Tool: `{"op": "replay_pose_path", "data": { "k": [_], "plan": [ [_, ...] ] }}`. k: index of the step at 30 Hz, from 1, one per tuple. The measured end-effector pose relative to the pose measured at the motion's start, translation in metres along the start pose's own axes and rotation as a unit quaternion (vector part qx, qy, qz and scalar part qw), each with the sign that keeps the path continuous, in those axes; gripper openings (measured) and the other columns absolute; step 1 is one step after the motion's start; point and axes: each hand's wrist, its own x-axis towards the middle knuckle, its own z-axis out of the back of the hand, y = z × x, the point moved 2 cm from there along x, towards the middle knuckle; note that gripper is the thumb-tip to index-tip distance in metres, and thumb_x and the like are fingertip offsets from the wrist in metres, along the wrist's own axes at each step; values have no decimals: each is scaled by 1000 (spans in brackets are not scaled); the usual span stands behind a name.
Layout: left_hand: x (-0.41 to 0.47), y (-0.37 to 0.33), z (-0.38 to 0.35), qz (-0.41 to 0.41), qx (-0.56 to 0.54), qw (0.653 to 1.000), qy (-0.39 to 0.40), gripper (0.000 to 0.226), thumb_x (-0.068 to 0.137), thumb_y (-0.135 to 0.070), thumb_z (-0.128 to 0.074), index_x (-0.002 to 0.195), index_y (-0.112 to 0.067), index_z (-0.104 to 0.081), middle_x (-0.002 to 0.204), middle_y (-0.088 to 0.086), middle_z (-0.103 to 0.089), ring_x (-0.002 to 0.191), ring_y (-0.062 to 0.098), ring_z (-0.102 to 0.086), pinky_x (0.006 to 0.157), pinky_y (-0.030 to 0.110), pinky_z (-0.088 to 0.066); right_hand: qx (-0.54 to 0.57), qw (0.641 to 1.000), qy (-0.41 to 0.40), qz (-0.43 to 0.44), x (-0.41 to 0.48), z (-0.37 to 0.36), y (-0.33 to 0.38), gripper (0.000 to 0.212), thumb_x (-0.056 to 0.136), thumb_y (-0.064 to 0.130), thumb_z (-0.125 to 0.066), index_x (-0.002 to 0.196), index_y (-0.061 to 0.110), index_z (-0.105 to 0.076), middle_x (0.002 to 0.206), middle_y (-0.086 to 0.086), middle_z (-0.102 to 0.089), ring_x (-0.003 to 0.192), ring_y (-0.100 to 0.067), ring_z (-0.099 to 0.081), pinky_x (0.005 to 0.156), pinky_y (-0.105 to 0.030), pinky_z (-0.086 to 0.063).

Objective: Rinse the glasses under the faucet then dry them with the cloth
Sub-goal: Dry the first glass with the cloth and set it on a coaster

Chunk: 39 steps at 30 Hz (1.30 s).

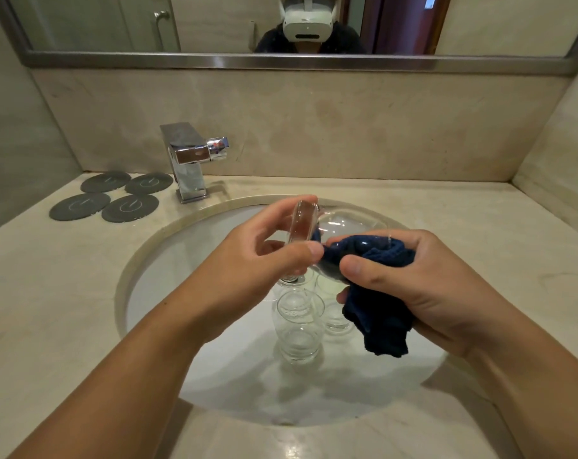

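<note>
Glasses (299, 326) in sink (215, 376), faucet (188, 160) behind-L, coasters (129, 208) far L

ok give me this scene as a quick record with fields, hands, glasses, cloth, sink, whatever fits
left hand: fingers pinch the foot of the stemmed glass, held sideways over the sink
right hand: grips the dark blue cloth, pressed to the glass's bowl
in sink: at least two clear tumblers, upright
faucet: back left, no water visible
counter: four grey round mats left of the faucet
stage: drying the stemmed glass
</note>
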Motion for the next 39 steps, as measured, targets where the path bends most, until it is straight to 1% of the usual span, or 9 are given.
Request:
{"op": "replay_pose_path", "data": {
  "k": [6,9,13,18,24,29,32,36,39],
  "plan": [
    [3,2,-5,62,-23,997,-40,57,88,-67,-61,121,-23,-74,115,13,-78,82,16,-69,74,26,-57,-81,995,-45,33,4,1,-4,29,68,25,-97,95,25,-86,85,-29,-74,76,-48,-73,83,-65,-59],
    [3,3,-4,33,-10,999,-30,45,92,-56,-65,122,-23,-76,118,13,-77,93,20,-73,77,26,-56,-83,995,-38,35,4,2,-5,27,71,32,-90,97,25,-86,88,-24,-76,74,-33,-70,87,-68,-57],
    [3,3,-2,-6,-9,1000,-23,52,82,-56,-75,132,-40,-71,133,3,-72,117,27,-73,94,43,-58,-30,999,-29,24,5,4,-5,29,74,34,-89,99,20,-85,99,-43,-69,69,-38,-63,72,-59,-55],
    [3,3,-5,3,-5,999,-41,52,87,-60,-71,134,-37,-71,129,3,-74,106,17,-72,89,38,-58,-59,997,-34,42,1,3,-1,23,74,34,-85,92,19,-84,89,-41,-67,76,-61,-66,70,-71,-56],
    [3,4,-4,50,-8,997,-64,56,87,-69,-60,113,-23,-80,106,14,-80,80,15,-72,75,28,-57,-100,991,-59,63,0,0,2,33,66,41,-84,91,20,-84,79,-33,-71,81,-58,-69,72,-67,-57],
    [3,2,-3,-19,3,999,-38,40,89,-58,-69,118,-33,-79,122,10,-76,106,35,-72,90,43,-59,-84,993,-57,60,2,3,1,33,75,46,-90,95,21,-85,80,-36,-69,72,-61,-64,66,-61,-55],
    [1,1,-2,-31,15,999,-39,37,88,-48,-77,125,-48,-74,130,-6,-75,115,25,-75,107,52,-58,-65,994,-64,64,3,4,0,30,74,43,-87,94,21,-86,82,-38,-67,68,-52,-63,68,-66,-55],
    [2,2,-3,-16,9,999,-46,49,86,-55,-72,133,-41,-71,132,0,-74,117,21,-74,103,45,-59,-69,993,-69,62,2,2,1,30,70,43,-89,91,22,-85,82,-35,-69,83,-63,-65,71,-65,-59],
    [3,2,-6,12,-3,999,-50,47,93,-62,-63,125,-30,-75,119,6,-78,99,18,-73,88,35,-59,-84,991,-83,66,2,4,0,31,70,41,-94,92,22,-85,85,-35,-71,86,-63,-66,75,-70,-58]
  ]
}}
